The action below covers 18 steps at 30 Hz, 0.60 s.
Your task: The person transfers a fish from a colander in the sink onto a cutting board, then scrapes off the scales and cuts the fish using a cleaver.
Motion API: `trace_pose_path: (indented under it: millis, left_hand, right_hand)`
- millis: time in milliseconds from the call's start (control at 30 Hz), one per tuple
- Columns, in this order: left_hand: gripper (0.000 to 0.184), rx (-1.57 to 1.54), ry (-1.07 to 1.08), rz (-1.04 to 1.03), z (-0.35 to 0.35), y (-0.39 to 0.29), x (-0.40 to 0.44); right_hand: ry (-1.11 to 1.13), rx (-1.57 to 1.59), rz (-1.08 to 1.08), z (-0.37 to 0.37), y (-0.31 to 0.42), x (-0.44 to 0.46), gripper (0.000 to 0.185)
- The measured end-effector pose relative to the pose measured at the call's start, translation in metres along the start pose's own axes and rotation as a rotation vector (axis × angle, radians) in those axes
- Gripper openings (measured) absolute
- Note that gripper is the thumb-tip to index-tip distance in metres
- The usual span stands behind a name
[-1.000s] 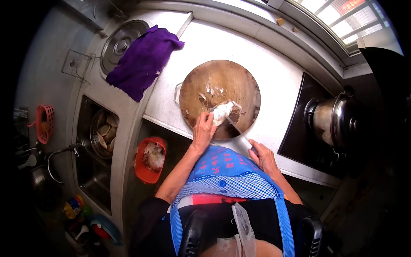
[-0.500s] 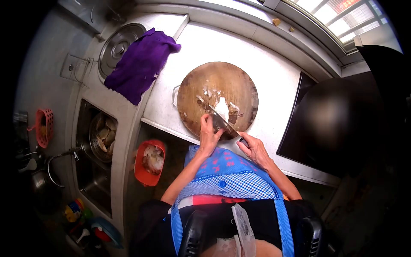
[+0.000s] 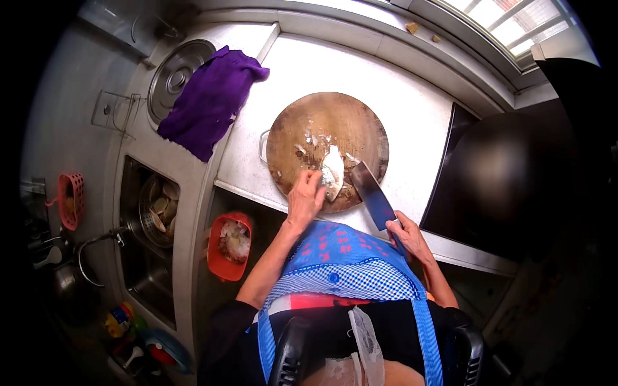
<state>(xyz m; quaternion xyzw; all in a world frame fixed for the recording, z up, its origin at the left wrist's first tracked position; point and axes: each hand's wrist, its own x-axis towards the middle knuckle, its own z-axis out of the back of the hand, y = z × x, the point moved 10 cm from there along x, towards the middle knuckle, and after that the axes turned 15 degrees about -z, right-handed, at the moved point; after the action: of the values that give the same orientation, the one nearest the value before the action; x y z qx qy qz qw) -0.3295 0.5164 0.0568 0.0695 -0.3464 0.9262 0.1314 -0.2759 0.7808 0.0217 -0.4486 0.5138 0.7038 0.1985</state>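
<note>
One pale fish [image 3: 333, 168] lies on the single round wooden chopping board [image 3: 328, 116], in the part nearest the person, its length pointing roughly away from the body. Several small white scraps [image 3: 314, 139] are scattered on the board beyond it and to its left, too small and close together to count surely. Two hands are at work. The left hand [image 3: 305, 198] has its fingers half bent at the fish's left edge; whether they grip it or only touch it cannot be told. The right hand [image 3: 409, 237] is closed round the handle of one broad knife [image 3: 374, 196], whose blade reaches over the board's near right edge, apart from the fish. One blue apron [image 3: 322, 254] covers the person's front. To the left are one red bin [image 3: 225, 267] with pale scraps in it, one sink [image 3: 149, 281] holding one colander [image 3: 145, 222] with several overlapping pieces inside, one purple cloth [image 3: 209, 96] and, partly under it, one metal lid [image 3: 168, 74]. On the right is one black hob [image 3: 460, 119], largely hidden by a dark blur. Two small yellowish lumps [image 3: 412, 27] sit on the windowsill.
</note>
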Motion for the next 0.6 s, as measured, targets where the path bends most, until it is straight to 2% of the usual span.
trace_pose_path:
  millis: [133, 200, 233, 333, 367, 400, 467, 500, 533, 600]
  left_hand:
    - [0.048, 0.043, 0.029, -0.080, -0.020, -0.005, -0.002]
    - [0.057, -0.264, -0.069, 0.189, -0.029, 0.031, -0.012]
    - [0.060, -0.381, -0.151, 0.221, -0.028, 0.038, -0.015]
    - [0.060, -0.264, -0.108, 0.160, -0.022, 0.048, -0.015]
    - [0.059, -0.179, -0.038, 0.244, -0.008, 0.038, -0.007]
    - [0.059, -0.177, -0.039, 0.243, -0.002, 0.036, 0.000]
    - [0.060, 0.137, -0.121, -0.113, 0.021, 0.004, 0.024]
    - [0.062, 0.107, -0.022, -0.119, 0.010, 0.010, 0.031]
    - [0.062, 0.105, -0.023, -0.118, 0.012, 0.016, 0.038]
    - [0.067, 0.205, 0.245, -0.407, -0.011, 0.001, 0.053]
  right_hand:
    - [0.149, 0.010, -0.005, -0.027, 0.006, 0.014, 0.031]
    - [0.116, -0.067, 0.046, -0.033, 0.029, 0.018, 0.035]
    - [0.085, -0.164, 0.083, -0.034, 0.042, 0.021, 0.037]
    - [0.047, -0.281, 0.178, -0.031, 0.062, 0.031, 0.043]
    - [0.030, -0.297, 0.182, -0.028, 0.065, 0.033, 0.043]
    - [0.009, -0.313, 0.187, -0.023, 0.068, 0.035, 0.043]
    - [0.010, -0.291, 0.156, -0.015, 0.065, 0.036, 0.043]
    - [0.030, -0.250, 0.116, -0.011, 0.062, 0.035, 0.043]
    - [0.051, -0.209, 0.077, -0.009, 0.058, 0.035, 0.042]
    - [0.059, -0.186, 0.060, -0.007, 0.053, 0.031, 0.040]
